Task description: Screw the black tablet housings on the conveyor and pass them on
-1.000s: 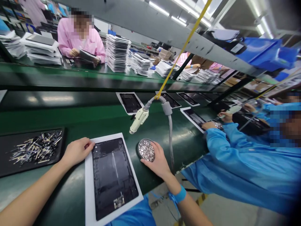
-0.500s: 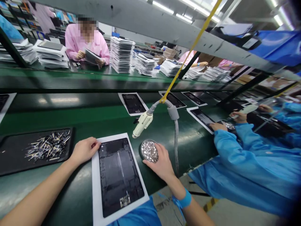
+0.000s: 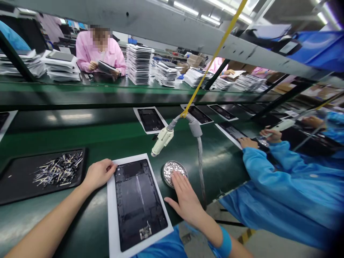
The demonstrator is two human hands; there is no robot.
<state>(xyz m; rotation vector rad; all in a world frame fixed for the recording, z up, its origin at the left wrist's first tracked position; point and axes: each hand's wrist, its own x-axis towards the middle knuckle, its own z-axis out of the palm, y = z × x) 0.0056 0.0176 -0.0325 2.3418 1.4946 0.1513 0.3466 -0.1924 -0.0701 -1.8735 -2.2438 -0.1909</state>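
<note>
A black tablet-like panel (image 3: 141,204) lies on a white sheet (image 3: 113,229) in front of me. My left hand (image 3: 100,173) rests at the sheet's upper left corner, its fingers curled and pressed together; whether they pinch the edge is hard to make out. My right hand (image 3: 185,197) is spread, with its fingertips on the small shiny pieces in a round dish (image 3: 170,171) right of the panel. A pale handheld tool (image 3: 162,140) hangs on a yellow strap (image 3: 201,87) above the bench, just beyond the dish.
At left, a black tray (image 3: 18,179) holds a heap of thin strips. More panels on sheets (image 3: 151,120) lie along the far belt. A grey cable (image 3: 201,165) hangs right of the dish. A person in blue sleeves (image 3: 258,161) works at right; one in pink (image 3: 118,53) sits opposite.
My right hand has let go of the dish's side, opened, and put its fingertips onto the pieces inside. My left hand stays at the sheet's corner.
</note>
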